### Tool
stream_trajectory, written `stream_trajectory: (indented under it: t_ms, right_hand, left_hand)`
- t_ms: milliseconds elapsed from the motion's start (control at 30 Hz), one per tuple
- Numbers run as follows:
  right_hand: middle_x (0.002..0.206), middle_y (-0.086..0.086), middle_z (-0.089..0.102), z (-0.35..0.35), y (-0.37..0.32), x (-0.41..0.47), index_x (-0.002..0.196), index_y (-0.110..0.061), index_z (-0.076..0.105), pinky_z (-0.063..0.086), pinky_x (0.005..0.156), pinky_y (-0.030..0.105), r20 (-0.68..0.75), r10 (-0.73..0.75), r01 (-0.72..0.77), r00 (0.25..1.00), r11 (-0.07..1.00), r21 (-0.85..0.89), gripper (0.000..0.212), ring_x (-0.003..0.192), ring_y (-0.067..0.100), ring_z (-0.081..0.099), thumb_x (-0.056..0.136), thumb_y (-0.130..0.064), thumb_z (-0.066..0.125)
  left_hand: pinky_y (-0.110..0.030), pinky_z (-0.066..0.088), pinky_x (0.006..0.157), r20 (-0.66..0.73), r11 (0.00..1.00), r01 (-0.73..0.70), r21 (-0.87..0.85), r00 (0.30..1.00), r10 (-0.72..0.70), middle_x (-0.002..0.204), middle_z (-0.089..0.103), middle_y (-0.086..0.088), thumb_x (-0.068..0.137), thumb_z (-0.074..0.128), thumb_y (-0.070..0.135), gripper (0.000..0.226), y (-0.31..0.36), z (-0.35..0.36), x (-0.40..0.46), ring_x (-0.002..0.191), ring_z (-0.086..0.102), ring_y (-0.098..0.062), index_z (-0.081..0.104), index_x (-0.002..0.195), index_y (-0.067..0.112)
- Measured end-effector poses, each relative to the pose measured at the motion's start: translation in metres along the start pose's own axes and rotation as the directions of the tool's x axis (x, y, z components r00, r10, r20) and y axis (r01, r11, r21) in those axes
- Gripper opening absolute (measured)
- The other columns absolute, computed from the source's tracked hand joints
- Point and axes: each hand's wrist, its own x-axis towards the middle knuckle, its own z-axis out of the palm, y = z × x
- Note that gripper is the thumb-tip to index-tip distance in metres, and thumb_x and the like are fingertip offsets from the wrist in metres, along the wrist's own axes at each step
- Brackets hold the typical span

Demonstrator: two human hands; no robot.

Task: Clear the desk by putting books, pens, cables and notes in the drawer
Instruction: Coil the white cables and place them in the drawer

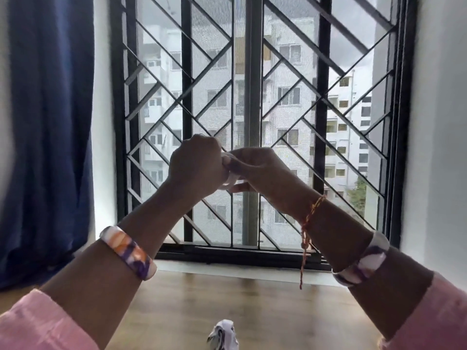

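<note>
1. Two hands are raised well above the desk [227, 299], meeting in front of the window grille [252, 97]. The left hand [194, 165] is curled into a fist; the right hand [255, 170] has its fingers bent inward toward the left.
2. Between them sits a small white item [228, 173], looped or coiled, seemingly a wound cable or strip. Backlight and blur prevent firm identification.
3. Finger state: the left fist closes round the item's near side; the right thumb and fingers pinch its other side. Both grips are narrow and occupied.
4. Key relation: the item lies directly between the two hands, touching both, with its visible length running roughly top to bottom. Neither hand is nearer; both are in contact.
5. A crumpled white piece with dark markings [223, 335] lies on the desk at the bottom edge, below the hands and well apart from them. What it is cannot be told.
6. The drawer is not in view. No books or pens are visible on the stretch of desk shown.
7. Judgement: the item appears to be in the course of being wound or bundled for storage. The coming move probably calls for one hand to take the full hold and carry it down toward the drawer. Risk: a loose coil may spring open on release.
8. A blue curtain [48, 122] hangs at the left.
</note>
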Motion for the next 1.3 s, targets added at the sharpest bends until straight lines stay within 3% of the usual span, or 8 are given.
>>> stream_trajectory:
  t_ms: [267, 367, 533, 667, 933, 1033, 1133, 1300]
  right_hand:
    - [0.087, 0.008, 0.065, 0.005, 0.012, 0.001, 0.098, 0.000, 0.066, 0.059, 0.066, 0.031, -0.022, -0.164, 0.156, 0.986, 0.967, -0.199, 0.015, 0.078, 0.020, 0.066, 0.090, -0.007, 0.056]
    - [0.089, 0.001, 0.067, 0.003, 0.014, 0.004, 0.100, -0.006, 0.069, 0.055, 0.081, 0.045, 0.017, -0.214, 0.205, 0.977, 0.908, -0.366, 0.016, 0.088, 0.019, 0.065, 0.087, -0.005, 0.059]
    - [0.101, 0.012, 0.065, -0.003, 0.014, 0.006, 0.101, -0.005, 0.063, 0.052, 0.074, 0.028, 0.041, -0.320, 0.266, 0.946, 0.703, -0.659, 0.020, 0.089, 0.018, 0.060, 0.083, -0.001, 0.055]
    - [0.103, 0.017, 0.062, -0.006, 0.021, 0.009, 0.105, -0.001, 0.058, 0.051, 0.076, 0.045, -0.029, -0.412, 0.238, 0.911, 0.581, -0.778, 0.025, 0.092, 0.033, 0.060, 0.082, -0.009, 0.056]
    - [0.090, 0.011, 0.069, -0.032, 0.005, 0.013, 0.096, -0.010, 0.058, 0.056, 0.068, 0.046, -0.182, -0.311, 0.128, 0.933, 0.757, -0.640, 0.014, 0.076, 0.024, 0.067, 0.084, -0.016, 0.061]
    - [0.084, 0.016, 0.068, -0.045, -0.002, 0.018, 0.102, -0.008, 0.053, 0.056, 0.071, 0.052, -0.194, -0.132, 0.048, 0.972, 0.921, -0.388, 0.027, 0.077, 0.033, 0.068, 0.079, -0.008, 0.067]
    - [0.085, 0.013, 0.062, -0.058, 0.001, 0.020, 0.113, 0.000, 0.048, 0.055, 0.071, 0.030, -0.117, 0.001, -0.020, 0.993, 0.987, -0.161, 0.049, 0.080, 0.026, 0.064, 0.070, 0.002, 0.073]
    - [0.094, 0.023, 0.062, -0.067, 0.021, 0.020, 0.111, -0.005, 0.051, 0.050, 0.067, 0.026, -0.120, 0.129, -0.132, 0.984, 0.991, -0.018, 0.055, 0.080, 0.024, 0.062, 0.063, 0.005, 0.076]
  left_hand:
    - [-0.026, 0.038, 0.056, 0.412, 0.916, 0.151, -0.372, 0.911, 0.017, 0.075, 0.058, -0.011, 0.088, 0.051, 0.020, 0.022, -0.014, 0.002, 0.003, 0.071, 0.055, -0.023, 0.062, 0.082, 0.003]
    - [-0.024, 0.039, 0.055, 0.422, 0.889, 0.165, -0.426, 0.906, 0.034, 0.070, 0.061, -0.006, 0.084, 0.059, 0.021, 0.015, -0.016, 0.005, 0.000, 0.065, 0.055, -0.019, 0.067, 0.078, 0.009]
    - [-0.017, 0.033, 0.052, 0.454, 0.950, 0.064, -0.307, 0.887, 0.087, 0.066, 0.054, 0.008, 0.085, 0.054, 0.016, 0.015, -0.008, 0.011, 0.009, 0.063, 0.053, -0.007, 0.059, 0.073, 0.022]
    - [-0.019, 0.030, 0.051, 0.352, 0.971, -0.007, -0.238, 0.931, 0.093, 0.065, 0.049, 0.006, 0.086, 0.049, 0.016, 0.022, -0.001, 0.016, 0.015, 0.061, 0.048, -0.007, 0.051, 0.065, 0.022]
    - [-0.008, 0.038, 0.044, 0.059, 0.842, -0.030, -0.538, 0.996, 0.073, 0.062, 0.054, 0.003, 0.085, 0.061, 0.016, 0.014, 0.016, 0.026, 0.021, 0.054, 0.051, -0.007, 0.060, 0.074, 0.007]
    - [-0.030, 0.050, 0.052, 0.196, 0.727, 0.097, -0.680, 0.979, 0.053, 0.076, 0.066, -0.015, 0.084, 0.063, 0.020, 0.024, 0.018, 0.037, 0.029, 0.059, 0.057, -0.022, 0.065, 0.087, -0.004]
    - [-0.022, 0.041, 0.045, 0.324, 0.635, 0.220, -0.741, 0.945, 0.051, 0.071, 0.060, -0.014, 0.085, 0.061, 0.023, 0.028, 0.017, 0.048, 0.033, 0.052, 0.046, -0.015, 0.063, 0.085, -0.004]
    - [-0.017, 0.034, 0.045, 0.446, 0.482, 0.366, -0.796, 0.893, 0.060, 0.059, 0.047, -0.003, 0.080, 0.066, 0.019, 0.023, 0.016, 0.062, 0.029, 0.054, 0.039, -0.011, 0.056, 0.064, 0.006]
